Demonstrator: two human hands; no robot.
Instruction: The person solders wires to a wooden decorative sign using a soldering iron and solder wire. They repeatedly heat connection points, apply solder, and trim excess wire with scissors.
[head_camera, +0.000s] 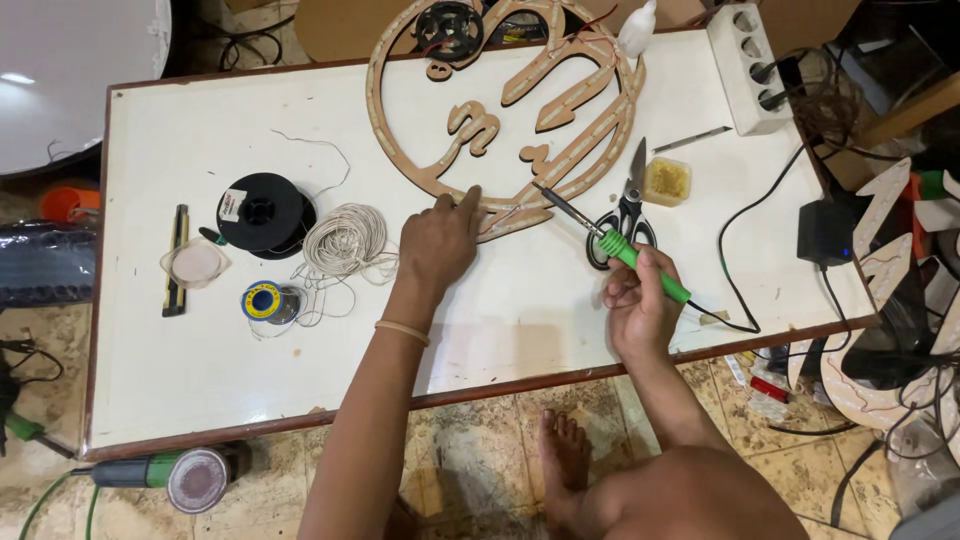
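Head view: right hand (640, 300) clenched around green-handled soldering iron (610, 240), left hand (437, 240) open-fingered on round wooden sign (500, 100).

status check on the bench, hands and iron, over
Left hand pressing on wooden cutout sign. Right hand gripping green soldering iron, tip at sign's lower edge. Scissors lie right under the iron.

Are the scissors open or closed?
Closed. The scissors lie flat on the table, blades together in one point.
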